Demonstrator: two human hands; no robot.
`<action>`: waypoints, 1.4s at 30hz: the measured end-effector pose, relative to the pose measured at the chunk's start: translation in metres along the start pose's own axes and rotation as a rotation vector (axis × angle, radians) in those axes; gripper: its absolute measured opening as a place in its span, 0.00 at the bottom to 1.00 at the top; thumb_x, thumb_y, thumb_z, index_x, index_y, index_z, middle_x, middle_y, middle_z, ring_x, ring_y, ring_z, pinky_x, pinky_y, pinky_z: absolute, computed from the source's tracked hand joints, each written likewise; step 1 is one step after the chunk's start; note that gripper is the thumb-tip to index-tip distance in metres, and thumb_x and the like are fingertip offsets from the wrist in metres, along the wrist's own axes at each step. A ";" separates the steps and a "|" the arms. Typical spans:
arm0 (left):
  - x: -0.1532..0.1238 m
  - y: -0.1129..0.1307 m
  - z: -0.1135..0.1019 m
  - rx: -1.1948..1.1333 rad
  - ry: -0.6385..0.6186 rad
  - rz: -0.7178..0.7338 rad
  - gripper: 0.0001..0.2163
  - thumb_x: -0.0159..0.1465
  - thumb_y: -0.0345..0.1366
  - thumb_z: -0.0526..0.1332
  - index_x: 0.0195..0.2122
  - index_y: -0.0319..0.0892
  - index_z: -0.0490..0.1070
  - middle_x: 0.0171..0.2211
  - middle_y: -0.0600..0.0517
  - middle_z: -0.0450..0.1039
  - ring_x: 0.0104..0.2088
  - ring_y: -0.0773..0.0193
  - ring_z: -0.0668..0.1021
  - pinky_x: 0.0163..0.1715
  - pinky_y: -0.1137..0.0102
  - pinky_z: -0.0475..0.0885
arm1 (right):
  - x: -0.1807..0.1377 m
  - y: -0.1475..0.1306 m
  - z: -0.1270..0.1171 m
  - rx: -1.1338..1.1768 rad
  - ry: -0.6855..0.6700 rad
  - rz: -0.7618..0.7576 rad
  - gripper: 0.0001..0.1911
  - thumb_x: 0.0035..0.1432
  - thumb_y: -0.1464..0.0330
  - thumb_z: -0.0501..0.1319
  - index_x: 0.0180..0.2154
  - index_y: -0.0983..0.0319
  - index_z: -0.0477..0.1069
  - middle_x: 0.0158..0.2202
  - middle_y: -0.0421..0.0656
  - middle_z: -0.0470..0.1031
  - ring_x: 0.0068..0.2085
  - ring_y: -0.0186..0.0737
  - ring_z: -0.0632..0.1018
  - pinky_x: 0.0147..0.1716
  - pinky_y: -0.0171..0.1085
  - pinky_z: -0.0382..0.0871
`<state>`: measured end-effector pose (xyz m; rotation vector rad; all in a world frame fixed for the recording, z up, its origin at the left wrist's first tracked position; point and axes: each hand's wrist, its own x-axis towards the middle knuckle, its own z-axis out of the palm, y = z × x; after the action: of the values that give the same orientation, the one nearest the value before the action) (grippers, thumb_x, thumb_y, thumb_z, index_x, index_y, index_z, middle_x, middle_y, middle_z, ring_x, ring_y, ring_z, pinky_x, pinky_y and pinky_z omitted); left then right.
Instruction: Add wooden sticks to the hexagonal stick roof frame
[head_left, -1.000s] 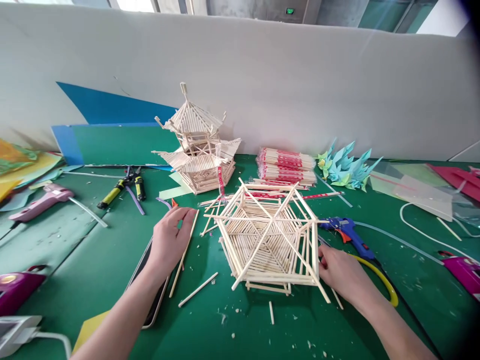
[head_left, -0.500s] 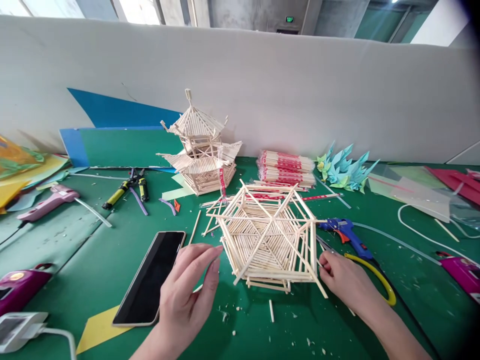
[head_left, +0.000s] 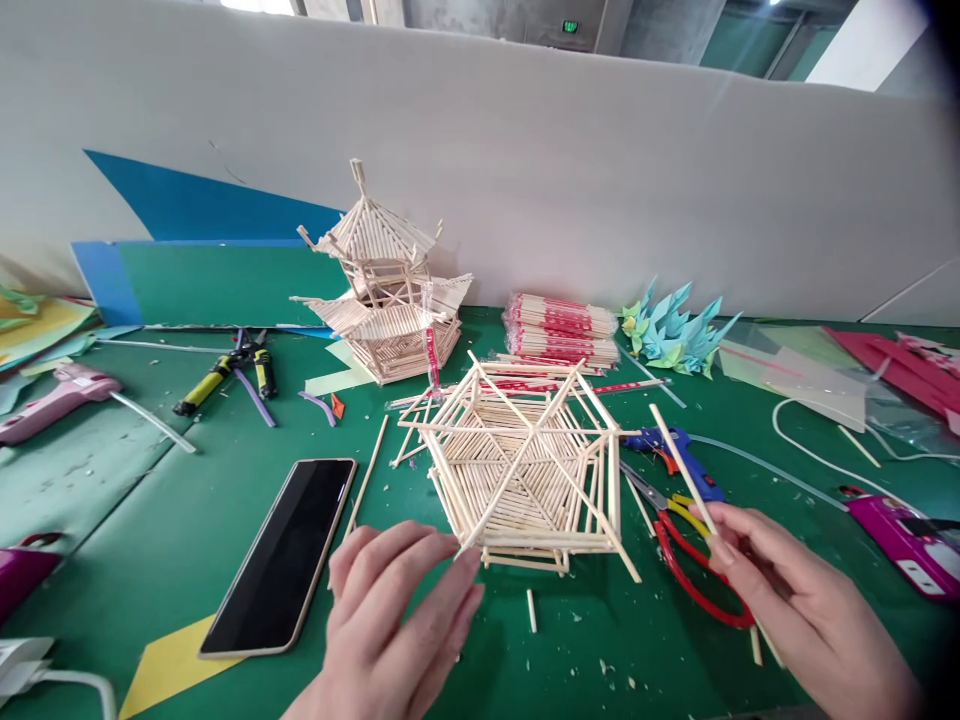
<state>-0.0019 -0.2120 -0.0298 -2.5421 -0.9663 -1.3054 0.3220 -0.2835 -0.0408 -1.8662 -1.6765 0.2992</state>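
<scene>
In my right hand, a thin wooden stick is pinched between thumb and fingers, its far end tilted up and left. My left hand has its fingertips closed at the near-left corner of a six-sided stick frame, where a diagonal stick ends. This frame has stacked stick walls, a slatted bottom and sticks crossing over its top. Under and beside my right hand lies a cutting tool with red and yellow handles. A short cut stick rests in front of the frame.
A stick pagoda stands behind, beside bundled sticks and blue folded paper. A blue glue gun is right of the frame. A phone, pliers and a pink glue gun lie left.
My right hand has lifted a stick and drawn back to the right, uncovering the red handle. My left hand has moved right to the frame's near corner. The view has shifted slightly.
</scene>
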 end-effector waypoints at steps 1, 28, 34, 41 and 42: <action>0.003 0.004 0.004 0.040 0.010 0.011 0.06 0.61 0.27 0.59 0.38 0.40 0.73 0.33 0.46 0.73 0.38 0.56 0.72 0.40 0.58 0.62 | 0.002 -0.009 -0.003 0.012 0.007 -0.078 0.13 0.62 0.64 0.54 0.48 0.55 0.67 0.41 0.42 0.73 0.35 0.33 0.78 0.32 0.25 0.71; 0.001 -0.004 0.007 -0.032 -0.046 -0.163 0.10 0.58 0.26 0.60 0.41 0.42 0.70 0.39 0.45 0.71 0.41 0.54 0.72 0.39 0.58 0.67 | 0.029 -0.047 0.006 -0.153 -0.250 -0.586 0.15 0.62 0.74 0.53 0.50 0.58 0.66 0.36 0.43 0.65 0.31 0.28 0.71 0.30 0.26 0.67; 0.001 -0.002 0.013 -0.073 -0.067 -0.184 0.09 0.59 0.27 0.60 0.41 0.41 0.71 0.36 0.46 0.74 0.41 0.57 0.72 0.41 0.60 0.66 | 0.031 -0.051 0.009 -0.157 -0.250 -0.586 0.15 0.62 0.74 0.53 0.50 0.58 0.65 0.36 0.43 0.66 0.31 0.29 0.72 0.30 0.28 0.67; 0.003 -0.004 0.014 -0.086 -0.074 -0.174 0.10 0.58 0.24 0.59 0.41 0.41 0.70 0.35 0.47 0.74 0.40 0.58 0.72 0.40 0.61 0.66 | 0.031 -0.052 0.009 -0.130 -0.259 -0.567 0.16 0.62 0.74 0.53 0.51 0.58 0.65 0.36 0.43 0.67 0.31 0.29 0.72 0.30 0.28 0.68; 0.003 -0.004 0.014 -0.088 -0.071 -0.173 0.10 0.58 0.23 0.59 0.41 0.41 0.70 0.35 0.48 0.74 0.40 0.58 0.72 0.40 0.61 0.66 | 0.031 -0.051 0.009 -0.132 -0.265 -0.558 0.16 0.62 0.74 0.53 0.51 0.58 0.65 0.36 0.43 0.67 0.31 0.29 0.73 0.31 0.28 0.68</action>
<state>0.0068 -0.2018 -0.0365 -2.6376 -1.1927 -1.3377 0.2804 -0.2505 -0.0124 -1.4063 -2.3632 0.2100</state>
